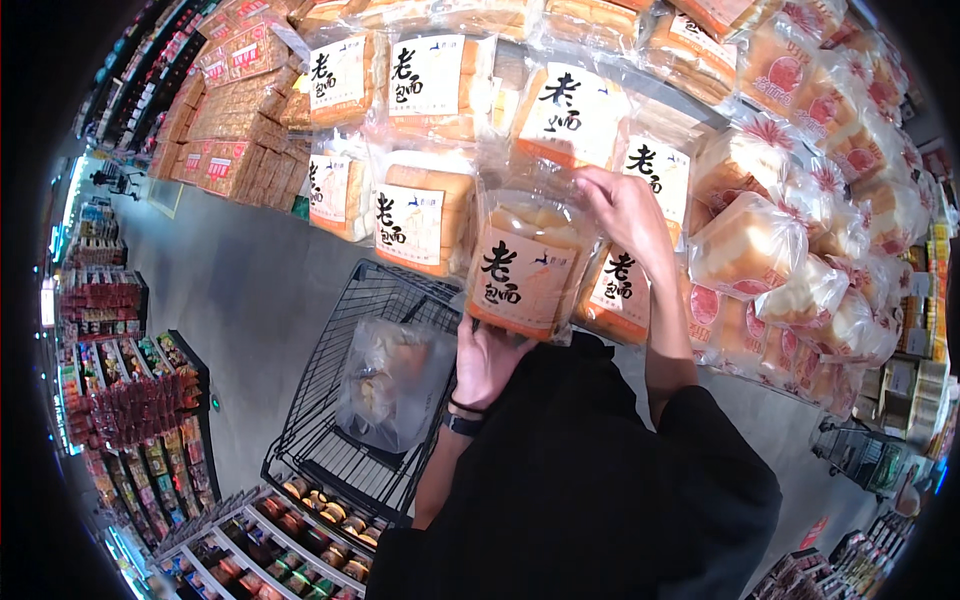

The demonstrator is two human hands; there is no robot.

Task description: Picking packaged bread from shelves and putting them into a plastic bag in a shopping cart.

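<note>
Between my two hands is a clear bag of bread point(528, 270) with a large printed label, raised in front of the display. My left hand point(488, 362) supports it from below, closed around its lower left edge. At the upper right corner of the bag, my right hand point(622, 208) pinches the clear plastic. Behind it, more bagged breads point(425, 215) with the same sort of label lie in rows, partly covered by the bag I hold. A dark band and a watch sit on my left wrist.
A black wire shopping cart point(310, 400) stands to my left, with a translucent bag point(385, 395) of round items in it. Bagged loaves point(750, 245) are heaped at right, and brown packaged blocks point(225, 130) are stacked at far left. Shelves point(130, 400) of goods line the left.
</note>
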